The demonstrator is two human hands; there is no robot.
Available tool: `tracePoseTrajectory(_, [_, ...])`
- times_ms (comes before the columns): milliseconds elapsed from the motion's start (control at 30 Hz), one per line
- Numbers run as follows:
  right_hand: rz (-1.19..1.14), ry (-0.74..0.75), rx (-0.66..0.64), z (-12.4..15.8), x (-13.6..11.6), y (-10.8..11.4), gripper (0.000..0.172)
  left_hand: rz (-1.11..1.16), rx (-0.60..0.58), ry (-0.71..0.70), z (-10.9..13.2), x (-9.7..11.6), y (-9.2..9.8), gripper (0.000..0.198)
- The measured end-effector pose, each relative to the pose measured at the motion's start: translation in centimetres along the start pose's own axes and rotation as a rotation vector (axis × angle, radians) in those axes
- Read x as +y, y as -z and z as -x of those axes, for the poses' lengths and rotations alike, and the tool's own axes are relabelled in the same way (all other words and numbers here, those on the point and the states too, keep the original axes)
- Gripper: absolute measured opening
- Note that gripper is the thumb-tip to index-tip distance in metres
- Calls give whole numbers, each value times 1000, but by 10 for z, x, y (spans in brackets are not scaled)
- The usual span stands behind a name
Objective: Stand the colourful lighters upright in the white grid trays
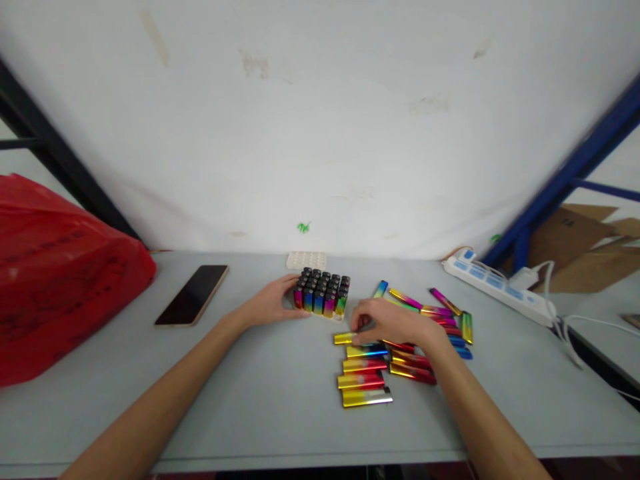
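Upright lighters [319, 303] with black tops and shiny multicoloured bodies stand packed in rows in a pale tray [339, 318] at the middle of the table. My left hand [274, 301] grips the left side of this group, thumb at the front and fingers behind. To the right, my right hand [383, 320] is closed in a pinch at a yellow lighter [343, 339] lying on its side. Below that hand, several more lighters [367, 398] lie in a column, yellow ends pointing left. Others, red, blue, green and purple, lie under and beyond the right wrist.
A second pale tray [307, 260] with a grid of holes lies against the wall. On the left are a phone [193, 295] and a red plastic bag [65, 273]. A white power strip [500, 290] with cables runs along the right, near cardboard boxes [575, 247].
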State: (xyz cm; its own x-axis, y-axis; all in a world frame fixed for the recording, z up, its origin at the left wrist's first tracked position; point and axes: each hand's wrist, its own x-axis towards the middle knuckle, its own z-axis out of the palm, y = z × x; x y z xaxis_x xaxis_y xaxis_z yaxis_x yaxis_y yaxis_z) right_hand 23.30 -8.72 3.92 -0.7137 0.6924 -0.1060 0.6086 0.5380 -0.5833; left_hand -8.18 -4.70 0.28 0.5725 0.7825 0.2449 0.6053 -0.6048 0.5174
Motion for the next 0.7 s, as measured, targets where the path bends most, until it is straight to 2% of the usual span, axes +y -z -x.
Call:
tracePoseTrajectory(133, [33, 0, 39, -3, 3, -4, 18, 10, 6, -10, 0, 0, 0, 79])
tracePoseTrajectory(300, [-36, -4, 109, 1, 0, 5, 18, 1, 1, -17, 0, -2, -1, 77])
tracePoseTrajectory(433, [-208, 26, 291, -4, -8, 8, 23, -7, -2, -26, 0, -3, -1, 76])
tracePoseTrajectory(600, [-509, 39, 535, -21, -8, -2, 40, -11, 8, -32, 0, -5, -2, 79])
tracePoseTrajectory(700, [-571, 73, 592, -24, -8, -6, 45, -8, 12, -33, 0, -6, -2, 80])
